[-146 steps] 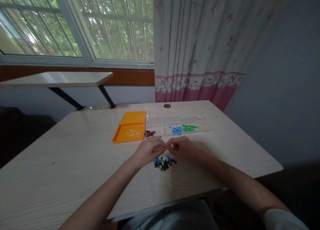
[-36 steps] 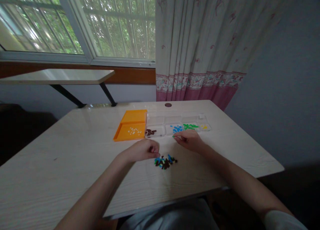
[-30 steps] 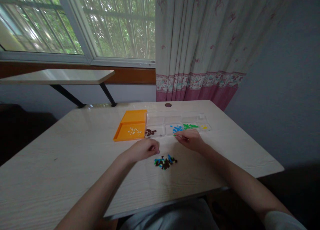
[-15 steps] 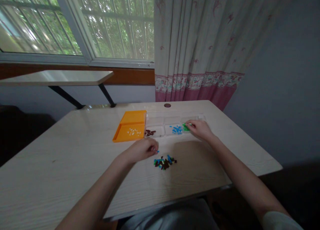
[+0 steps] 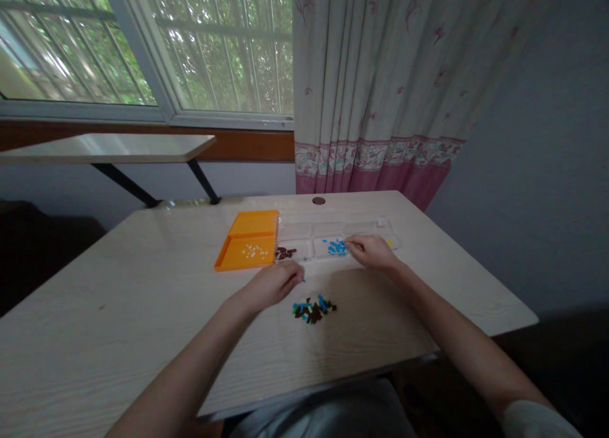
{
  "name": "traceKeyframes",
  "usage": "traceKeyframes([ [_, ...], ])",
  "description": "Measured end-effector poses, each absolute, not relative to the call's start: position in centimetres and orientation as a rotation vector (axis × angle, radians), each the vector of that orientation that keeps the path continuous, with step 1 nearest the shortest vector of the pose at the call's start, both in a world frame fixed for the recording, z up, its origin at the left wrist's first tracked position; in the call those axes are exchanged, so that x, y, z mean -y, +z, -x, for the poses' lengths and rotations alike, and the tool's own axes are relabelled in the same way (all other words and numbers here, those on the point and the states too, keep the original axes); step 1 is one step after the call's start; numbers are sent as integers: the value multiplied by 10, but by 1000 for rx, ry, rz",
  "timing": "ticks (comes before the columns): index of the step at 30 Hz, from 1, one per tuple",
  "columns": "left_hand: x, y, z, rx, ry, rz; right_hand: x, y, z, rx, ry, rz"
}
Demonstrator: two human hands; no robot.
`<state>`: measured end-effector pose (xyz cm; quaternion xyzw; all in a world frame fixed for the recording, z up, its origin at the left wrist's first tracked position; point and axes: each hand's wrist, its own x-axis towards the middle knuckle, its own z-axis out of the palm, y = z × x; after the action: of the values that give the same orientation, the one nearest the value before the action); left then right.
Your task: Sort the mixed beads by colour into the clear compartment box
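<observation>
Pile [image 5: 314, 310] lies just right of your left hand [image 5: 271, 284]. Right hand [image 5: 373, 252] sits farther off, over tray [image 5: 328, 227] (both hands curled; what they hold cannot be told).

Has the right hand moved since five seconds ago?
Yes. The right hand has left the loose pile of small mixed-colour pieces and gone forward to the clear plastic compartment tray, just right of its blue pieces.

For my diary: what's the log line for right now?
left hand: at one blue piece, near mixed pile | right hand: over clear tray, beside blue heap | orange tray: white bits
</observation>
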<state>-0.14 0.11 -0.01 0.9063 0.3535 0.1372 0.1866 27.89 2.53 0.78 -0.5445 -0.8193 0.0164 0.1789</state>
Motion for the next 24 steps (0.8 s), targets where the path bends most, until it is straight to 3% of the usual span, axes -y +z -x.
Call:
traceKeyframes([
  [10, 9, 5, -15, -961, 607, -2529, 17, -7, -221, 2414, 262, 1060],
  [19, 9, 4, -16, -1018, 656, -2513, 9, -6, -229, 2350, 95, 974],
  [24, 1, 2, -2, -918, 394, -2515, -4, 1, -248, 2093, -108, 957],
])
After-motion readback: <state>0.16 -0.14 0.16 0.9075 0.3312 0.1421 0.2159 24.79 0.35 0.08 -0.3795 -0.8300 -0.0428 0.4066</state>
